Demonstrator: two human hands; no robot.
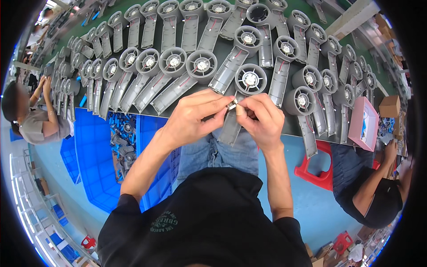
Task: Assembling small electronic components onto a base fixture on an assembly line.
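My left hand [192, 113] pinches a small silvery part [231, 104] between thumb and fingertips; its exact kind is too small to tell. Close beside it, my right hand [262, 116] has its thumb and fingers pressed together at the part's right side, and what they hold is hidden. A beige cover wraps one right fingertip [240, 109]. Just beyond and beneath the hands lies a grey fan housing [251, 80] with a round spoked ring and a trough-shaped handle [229, 129] reaching over the table's near edge.
Rows of similar grey housings [202, 66] cover the dark green table [284, 125]. Blue bins [95, 160] with small parts stand below left. A pink box [364, 123] sits at the right, near a red stool [318, 168]. Co-workers are at left [38, 115] and right [373, 191].
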